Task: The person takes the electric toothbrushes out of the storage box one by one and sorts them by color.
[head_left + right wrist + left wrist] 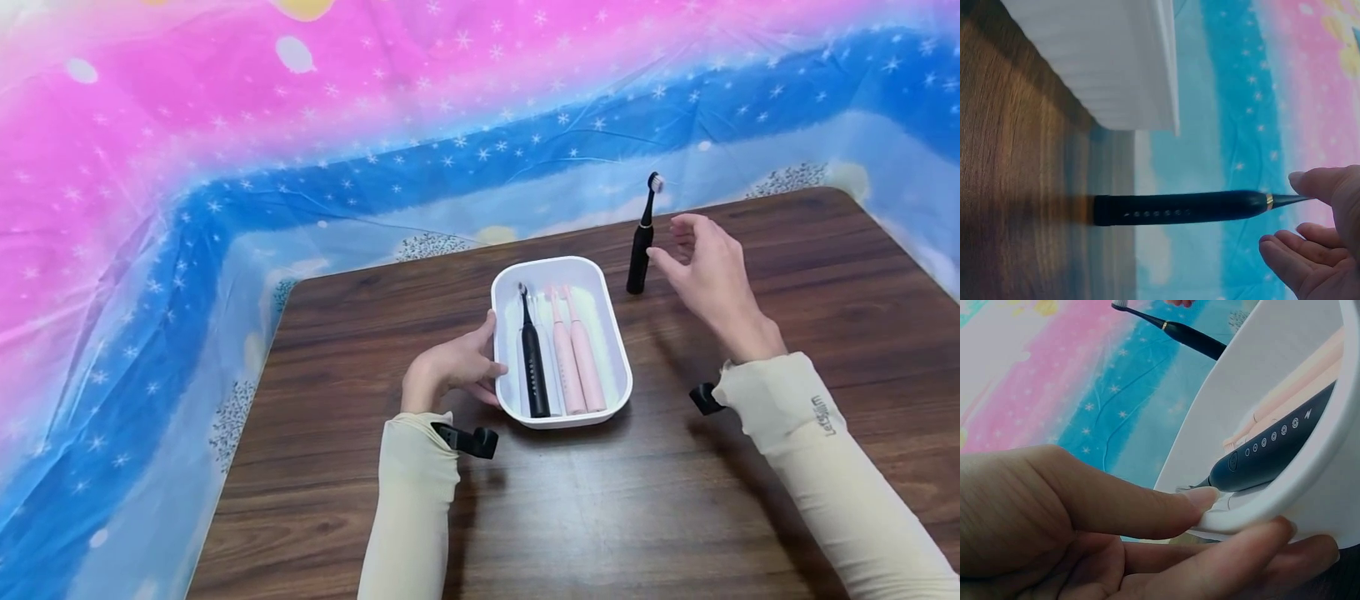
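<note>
The black electric toothbrush (641, 246) stands upright on its flat base on the wooden table (750, 467), just to the right of the white tray (558, 275) and near its far end: a slim dark handle with a thin gold ring where the neck starts and a small bristle head on top. In the right wrist view a row of small marks runs down the handle. My right hand (708, 271) is just beside it with the fingers loosely spread and apart; from the head view I cannot tell whether a fingertip touches the neck, and the wrist view shows my thumb close by the thin neck but not clamped on it. My left hand (450, 367) holds the tray's left rim, thumb on top of the edge and fingers under it. Inside the tray lie a second black toothbrush (532, 358) and two pink toothbrushes (577, 358), side by side, heads toward the far end. In the left wrist view the tray wall hides most of the pink ones, and the standing brush is cut off at the top of the picture.
</note>
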The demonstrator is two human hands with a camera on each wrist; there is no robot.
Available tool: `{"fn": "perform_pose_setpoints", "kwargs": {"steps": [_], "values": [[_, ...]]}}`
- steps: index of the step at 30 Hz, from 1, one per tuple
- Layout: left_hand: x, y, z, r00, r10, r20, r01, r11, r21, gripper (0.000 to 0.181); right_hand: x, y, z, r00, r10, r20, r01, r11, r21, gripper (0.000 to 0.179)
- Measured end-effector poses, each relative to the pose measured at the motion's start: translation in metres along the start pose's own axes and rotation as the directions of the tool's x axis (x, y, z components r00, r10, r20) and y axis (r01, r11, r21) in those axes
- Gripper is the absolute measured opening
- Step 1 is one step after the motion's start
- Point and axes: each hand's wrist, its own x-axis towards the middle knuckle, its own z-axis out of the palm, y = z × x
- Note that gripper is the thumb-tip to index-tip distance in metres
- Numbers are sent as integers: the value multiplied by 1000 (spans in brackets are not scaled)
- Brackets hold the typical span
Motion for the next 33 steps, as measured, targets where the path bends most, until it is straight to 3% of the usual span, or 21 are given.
{"fn": "perform_pose_setpoints", "kwargs": {"steps": [5, 13, 24, 33], "values": [[0, -1, 0, 1000, 5, 3, -5, 1000, -3, 87, -9, -14, -5, 999, -34, 10, 35, 999, -35, 48], [1, -1, 0, 1000, 0, -2, 0, 1000, -21, 88, -17, -32, -5, 993, -70, 92, 74, 997, -36, 45], [3, -1, 1, 1000, 6, -5, -6, 1000, -14, 89, -18, -45, 5, 967, -22, 252, 24, 1000, -6, 50], [4, -2, 1, 1000, 15, -2, -15, 1000, -23, 90, -20, -52, 17, 955, -28, 296, 27, 1000, 7, 45]]}}
